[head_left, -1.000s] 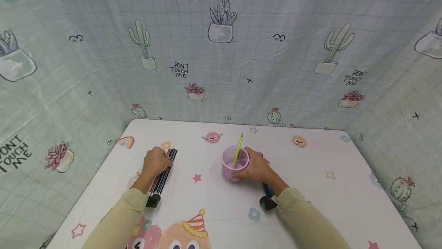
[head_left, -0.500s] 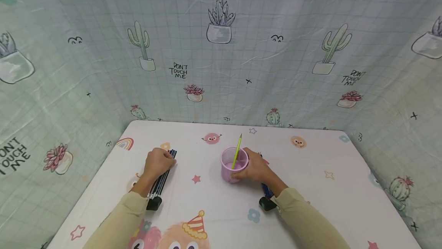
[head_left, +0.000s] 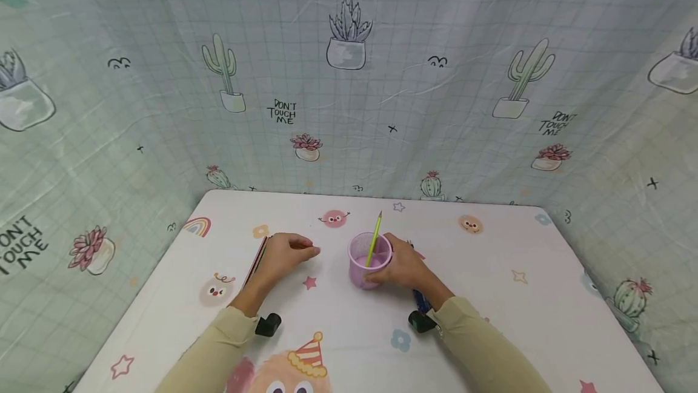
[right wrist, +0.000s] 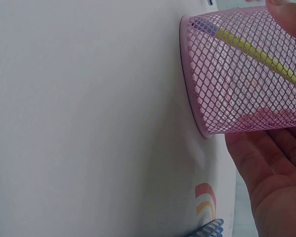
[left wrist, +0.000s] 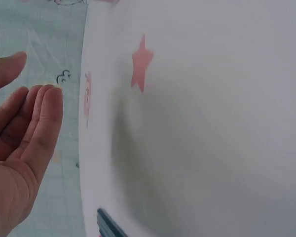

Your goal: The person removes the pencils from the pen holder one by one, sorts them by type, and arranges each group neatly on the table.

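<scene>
In the head view a pink mesh pen cup (head_left: 360,277) stands on the table with one yellow-green pencil (head_left: 374,240) leaning inside, tip up. My right hand (head_left: 405,263) grips the cup from its right side, thumb in front. The right wrist view shows the mesh wall (right wrist: 237,74) between thumb and fingers. To the left of the cup is my left hand (head_left: 286,254), its fingers lightly bent, with a gap to the thumb and nothing held in the left wrist view. Dark pencils (head_left: 255,263) lie beside and partly under the left forearm; their ends (left wrist: 108,224) show at the lower edge.
Blue pens (head_left: 421,301) lie on the table, partly hidden by the right forearm. A small black device sits at each wrist. The white table (head_left: 338,314) has printed cartoon figures, and a cactus-print curtain (head_left: 349,114) rises behind it.
My left hand has moved right, off the dark pencils and toward the cup, its fingers extending. My right hand and the cup have stayed in place.
</scene>
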Demonstrator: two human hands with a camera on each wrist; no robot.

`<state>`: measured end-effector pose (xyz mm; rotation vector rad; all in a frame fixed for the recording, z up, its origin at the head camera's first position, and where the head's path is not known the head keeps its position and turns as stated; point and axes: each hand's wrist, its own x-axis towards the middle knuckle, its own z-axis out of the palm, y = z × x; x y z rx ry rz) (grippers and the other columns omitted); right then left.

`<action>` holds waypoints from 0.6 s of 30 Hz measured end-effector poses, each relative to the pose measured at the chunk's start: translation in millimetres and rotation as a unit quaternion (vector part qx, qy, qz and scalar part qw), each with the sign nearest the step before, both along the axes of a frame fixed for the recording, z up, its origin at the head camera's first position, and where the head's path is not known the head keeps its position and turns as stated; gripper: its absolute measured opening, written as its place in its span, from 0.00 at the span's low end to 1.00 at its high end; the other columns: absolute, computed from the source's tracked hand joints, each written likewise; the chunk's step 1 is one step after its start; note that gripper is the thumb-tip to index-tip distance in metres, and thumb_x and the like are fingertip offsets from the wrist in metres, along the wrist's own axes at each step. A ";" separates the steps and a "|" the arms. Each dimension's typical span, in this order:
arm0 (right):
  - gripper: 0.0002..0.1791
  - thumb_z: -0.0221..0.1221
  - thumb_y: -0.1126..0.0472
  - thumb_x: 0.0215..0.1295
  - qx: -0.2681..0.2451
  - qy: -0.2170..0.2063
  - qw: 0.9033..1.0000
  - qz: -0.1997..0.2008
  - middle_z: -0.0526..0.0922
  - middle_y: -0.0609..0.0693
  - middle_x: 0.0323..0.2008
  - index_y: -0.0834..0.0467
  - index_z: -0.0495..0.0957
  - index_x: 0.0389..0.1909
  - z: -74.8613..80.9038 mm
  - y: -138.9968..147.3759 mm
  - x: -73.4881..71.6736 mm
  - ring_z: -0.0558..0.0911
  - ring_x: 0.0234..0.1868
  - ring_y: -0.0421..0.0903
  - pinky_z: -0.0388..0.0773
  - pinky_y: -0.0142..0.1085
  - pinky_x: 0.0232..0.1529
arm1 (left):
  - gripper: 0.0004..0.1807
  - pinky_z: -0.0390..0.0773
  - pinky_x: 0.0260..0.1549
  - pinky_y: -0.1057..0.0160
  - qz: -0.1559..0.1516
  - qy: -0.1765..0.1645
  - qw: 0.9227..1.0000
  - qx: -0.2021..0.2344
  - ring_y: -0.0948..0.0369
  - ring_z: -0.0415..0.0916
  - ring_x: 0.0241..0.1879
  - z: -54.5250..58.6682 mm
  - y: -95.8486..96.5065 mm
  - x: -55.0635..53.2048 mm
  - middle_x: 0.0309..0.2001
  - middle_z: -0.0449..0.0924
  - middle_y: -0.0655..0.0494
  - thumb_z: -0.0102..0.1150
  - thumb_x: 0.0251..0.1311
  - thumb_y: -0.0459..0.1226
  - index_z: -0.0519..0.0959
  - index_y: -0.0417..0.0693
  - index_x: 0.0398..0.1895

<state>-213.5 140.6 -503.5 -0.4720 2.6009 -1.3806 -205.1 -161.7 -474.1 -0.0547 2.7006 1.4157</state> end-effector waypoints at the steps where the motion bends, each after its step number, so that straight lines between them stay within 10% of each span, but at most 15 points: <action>1: 0.48 0.86 0.48 0.36 0.001 0.000 1.000 0.000 0.86 0.51 0.53 0.57 0.76 0.61 -0.3 -0.2 0.1 0.84 0.56 0.50 0.83 0.49 0.59 | 0.15 0.82 0.38 0.66 -0.006 0.005 1.000 0.005 0.60 0.82 0.41 -0.3 3.9 0.8 0.42 0.89 0.53 0.76 0.58 0.48 0.90 0.48 0.42; 18: 0.46 0.84 0.49 0.40 0.011 0.009 1.000 0.001 0.86 0.53 0.52 0.59 0.75 0.61 -1.0 -0.6 -0.2 0.84 0.53 0.50 0.84 0.47 0.56 | 0.48 0.75 0.68 0.51 -0.178 0.011 0.962 0.208 0.41 0.70 0.73 -3.8 71.3 10.2 0.74 0.70 0.35 0.78 0.56 0.38 0.63 0.29 0.76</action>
